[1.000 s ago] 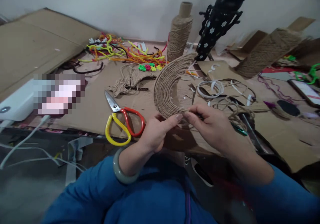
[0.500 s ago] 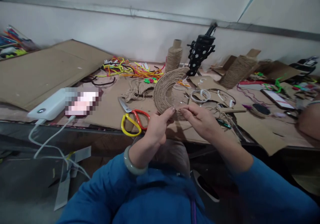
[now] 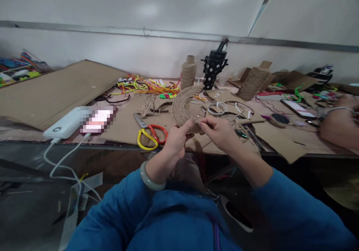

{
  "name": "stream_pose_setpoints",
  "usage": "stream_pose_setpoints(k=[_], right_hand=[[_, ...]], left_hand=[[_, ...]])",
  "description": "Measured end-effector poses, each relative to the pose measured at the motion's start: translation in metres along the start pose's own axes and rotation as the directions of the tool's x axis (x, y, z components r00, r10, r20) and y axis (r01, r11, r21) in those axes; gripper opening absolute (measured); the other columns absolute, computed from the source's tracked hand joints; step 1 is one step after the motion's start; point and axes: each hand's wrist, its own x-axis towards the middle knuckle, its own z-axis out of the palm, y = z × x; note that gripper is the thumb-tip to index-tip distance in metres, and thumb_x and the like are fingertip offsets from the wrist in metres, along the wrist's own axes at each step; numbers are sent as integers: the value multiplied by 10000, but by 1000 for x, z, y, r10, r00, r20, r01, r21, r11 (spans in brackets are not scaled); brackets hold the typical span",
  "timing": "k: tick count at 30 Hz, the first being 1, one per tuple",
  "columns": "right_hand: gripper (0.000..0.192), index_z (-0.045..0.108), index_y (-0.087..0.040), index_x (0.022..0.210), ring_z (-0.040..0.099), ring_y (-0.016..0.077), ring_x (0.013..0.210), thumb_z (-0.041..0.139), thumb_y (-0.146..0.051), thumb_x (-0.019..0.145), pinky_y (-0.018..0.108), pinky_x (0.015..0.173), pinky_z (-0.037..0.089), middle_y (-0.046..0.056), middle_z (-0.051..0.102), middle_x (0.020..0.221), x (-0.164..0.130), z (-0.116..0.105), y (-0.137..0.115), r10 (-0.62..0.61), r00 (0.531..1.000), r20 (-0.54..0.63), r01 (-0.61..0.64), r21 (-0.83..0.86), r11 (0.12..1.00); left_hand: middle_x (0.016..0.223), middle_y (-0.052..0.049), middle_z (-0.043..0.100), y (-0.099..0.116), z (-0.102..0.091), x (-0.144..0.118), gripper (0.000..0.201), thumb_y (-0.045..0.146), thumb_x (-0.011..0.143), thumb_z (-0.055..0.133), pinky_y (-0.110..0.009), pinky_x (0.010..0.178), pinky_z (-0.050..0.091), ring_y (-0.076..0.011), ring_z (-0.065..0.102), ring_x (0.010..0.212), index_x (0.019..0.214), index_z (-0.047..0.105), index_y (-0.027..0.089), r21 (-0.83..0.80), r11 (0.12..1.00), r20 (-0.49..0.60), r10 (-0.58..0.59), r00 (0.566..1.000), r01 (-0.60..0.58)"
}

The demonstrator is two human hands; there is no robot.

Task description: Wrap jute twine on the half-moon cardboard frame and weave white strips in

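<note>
At the table's near edge, left hand (image 3: 175, 142) and right hand (image 3: 218, 133) both pinching the twine-wrapped arc (image 3: 182, 107), scissors (image 3: 150, 133) just left, another person's hand (image 3: 335, 126) far right.

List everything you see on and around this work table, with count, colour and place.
twine-wrapped arc: one, tan, table centre, pinched by both hands
scissors: one, yellow and red handles, left of the arc
twine spools: two, tan, at the back
black holder: one, white flowers, between the spools
pipe cleaners: pile, yellow, orange, black, back centre
power bank: one, white, left edge, cable hanging
phone: one, right side
cardboard sheet: one, brown, left
co-worker's hand: one, far right
left hand: bangle at wrist
right hand: blue sleeve
</note>
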Motion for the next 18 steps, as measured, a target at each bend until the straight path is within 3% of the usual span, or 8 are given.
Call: stream_pose_setpoints(k=[5, 8, 11, 13, 14, 15, 18], right_hand=[[236, 677, -181, 751, 605, 137, 563, 503, -296, 863, 246, 547, 439, 1, 676, 607, -2, -3, -1, -81, 994, -70, 80, -17, 997], [183, 661, -197, 851, 656, 190, 760, 515, -308, 865, 326, 714, 493, 44, 721, 806, -1, -12, 3, -121, 964, -236, 113, -49, 992], [133, 630, -214, 887, 610, 249, 1031, 553, -316, 851, 441, 943, 429, 92, 703, 993, 1, -28, 8, -241, 871, -429, 195, -148, 969], [129, 623, -215, 911, 568, 259, 1126, 583, -315, 841, 464, 1004, 394, 109, 678, 1082, 5, -40, 11, -375, 792, -482, 281, -258, 925], [148, 621, -214, 941, 560, 259, 1143, 587, -317, 841, 468, 1007, 397, 113, 666, 1115, 7, -46, 12, -411, 778, -475, 304, -289, 908], [177, 616, -212, 980, 562, 258, 1143, 576, -326, 850, 470, 996, 410, 115, 659, 1133, 10, -51, 13, -405, 791, -459, 305, -278, 911], [326, 577, -176, 1109, 635, 229, 973, 570, -358, 838, 421, 862, 503, 110, 670, 1070, 21, -60, 15, -245, 911, -332, 231, -81, 970]], left_hand=[[727, -21, 708, 9, 5, -11, 174, 266, 631, 752, -229, 615, 474, -106, 609, 620, 740, 688, 145, 47, 999, 15, 24, 1000, -25], [766, -31, 726, 15, 4, -20, 208, 241, 618, 752, -251, 611, 509, -129, 633, 630, 798, 701, 149, 102, 995, 66, 8, 998, -15], [775, -59, 736, 22, 2, -29, 269, 257, 615, 753, -287, 625, 537, -160, 656, 642, 849, 712, 131, 174, 985, 111, -37, 993, 18], [745, -71, 733, 28, 1, -31, 271, 245, 609, 756, -296, 628, 540, -172, 662, 634, 842, 718, 114, 224, 974, 136, -71, 988, 39], [733, -75, 731, 32, 1, -32, 260, 224, 602, 756, -298, 629, 539, -177, 664, 632, 833, 721, 109, 253, 966, 150, -86, 985, 46], [736, -77, 731, 35, 0, -31, 253, 203, 602, 753, -301, 638, 538, -182, 667, 640, 835, 724, 108, 285, 957, 169, -99, 981, 47], [751, -60, 732, 45, 0, -25, 237, 158, 597, 739, -295, 662, 533, -175, 665, 666, 833, 737, 131, 400, 917, 217, -106, 970, 11]])
